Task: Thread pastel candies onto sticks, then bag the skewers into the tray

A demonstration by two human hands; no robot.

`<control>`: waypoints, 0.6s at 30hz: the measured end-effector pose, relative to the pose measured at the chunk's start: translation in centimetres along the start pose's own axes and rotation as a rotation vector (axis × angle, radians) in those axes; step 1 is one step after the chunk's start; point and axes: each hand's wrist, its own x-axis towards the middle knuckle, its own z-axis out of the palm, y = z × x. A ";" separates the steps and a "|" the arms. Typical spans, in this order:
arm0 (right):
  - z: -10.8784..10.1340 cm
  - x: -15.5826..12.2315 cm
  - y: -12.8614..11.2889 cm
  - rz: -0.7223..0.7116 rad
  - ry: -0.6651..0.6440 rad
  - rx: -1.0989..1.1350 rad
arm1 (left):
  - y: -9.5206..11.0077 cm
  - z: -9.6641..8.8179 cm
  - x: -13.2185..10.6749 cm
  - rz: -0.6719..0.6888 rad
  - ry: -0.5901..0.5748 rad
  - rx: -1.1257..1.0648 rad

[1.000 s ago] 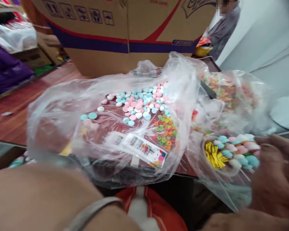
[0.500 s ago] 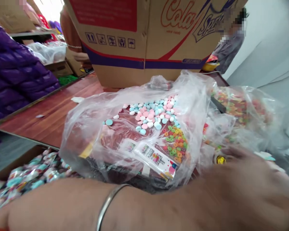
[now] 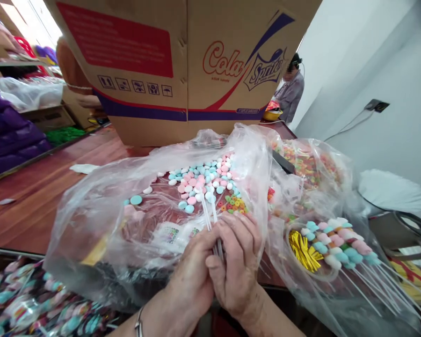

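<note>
Head view shows a red tabletop [image 3: 49, 201], with a big carton [image 3: 185, 70] at its back and a crumpled clear bag [image 3: 91, 201] spread to its front edge. Left hand [image 3: 196, 274] and right hand [image 3: 236, 262] are folded together over the middle of that edge. Candy skewers [image 3: 340, 243] lie toward the edge's right end, apart from both but nearer the right hand, bare ends slanting rightward and toward the body. Clamped between the hands, several white sticks [image 3: 206, 216] point away from the body and slightly left, toward loose round candies [image 3: 203, 180]; tiny ring candies [image 3: 233, 203] sit just past the right hand's knuckles.
</note>
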 end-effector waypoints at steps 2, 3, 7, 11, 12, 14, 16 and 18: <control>0.7 -0.3 0.6 0.028 -0.002 -0.028 | -0.4 -0.4 -0.1 0.022 0.007 0.008; 0.8 -0.4 0.9 0.042 -0.011 -0.018 | -0.4 -0.6 -0.1 0.030 0.010 0.018; 0.3 -0.5 1.7 0.260 -0.125 0.145 | -0.1 -1.7 0.1 0.055 -0.070 0.179; 0.0 0.0 2.5 0.632 -0.303 0.367 | -0.1 -2.7 0.0 -0.020 -0.151 0.426; 0.1 0.1 2.7 0.697 -0.352 0.420 | -0.2 -3.0 -0.1 -0.034 -0.144 0.462; 0.5 0.3 2.9 0.777 -0.413 0.494 | -0.3 -3.4 -0.1 -0.050 -0.122 0.517; 0.9 0.3 2.9 0.806 -0.426 0.507 | -0.5 -3.9 0.0 -0.051 -0.094 0.554; 1.4 0.1 2.7 0.823 -0.438 0.483 | -0.5 -4.4 0.1 -0.035 -0.078 0.564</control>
